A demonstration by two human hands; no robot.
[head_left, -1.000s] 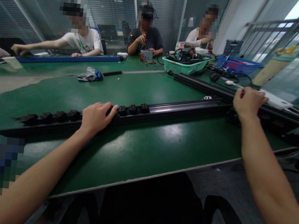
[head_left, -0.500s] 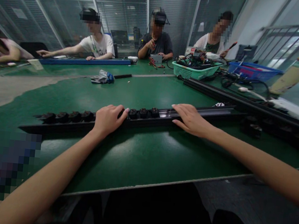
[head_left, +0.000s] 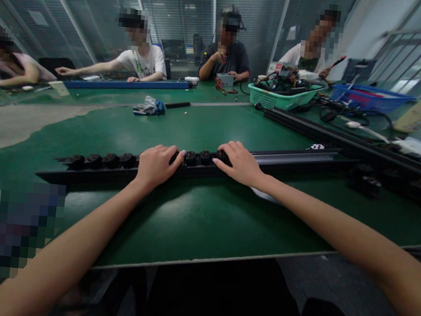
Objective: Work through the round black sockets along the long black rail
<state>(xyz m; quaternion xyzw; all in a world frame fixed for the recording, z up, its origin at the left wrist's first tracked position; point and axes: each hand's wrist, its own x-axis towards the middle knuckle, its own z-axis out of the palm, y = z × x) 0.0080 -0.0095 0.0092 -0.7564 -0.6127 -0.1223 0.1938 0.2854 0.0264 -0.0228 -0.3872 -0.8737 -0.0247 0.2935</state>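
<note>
Black rail [head_left: 194, 170] lies flat on the green bench [head_left: 197, 216] straight ahead of you. Its long axis runs from 9 o'clock to just short of 3 o'clock, with the knob-bearing end at 9 and the bare slotted end at 3.

Change: within the last second your right hand [head_left: 240, 163] has come in from the 2 o'clock side to the last of the knobs [head_left: 197, 158]. Both hands now bear on the one rail, a few knobs between them.

Right hand: released, fingers lying on the rail. Left hand [head_left: 155, 165]: draped over the rail with fingers curled; whether it grips cannot be told. A second rail [head_left: 346, 143] lies at 2 o'clock.
</note>
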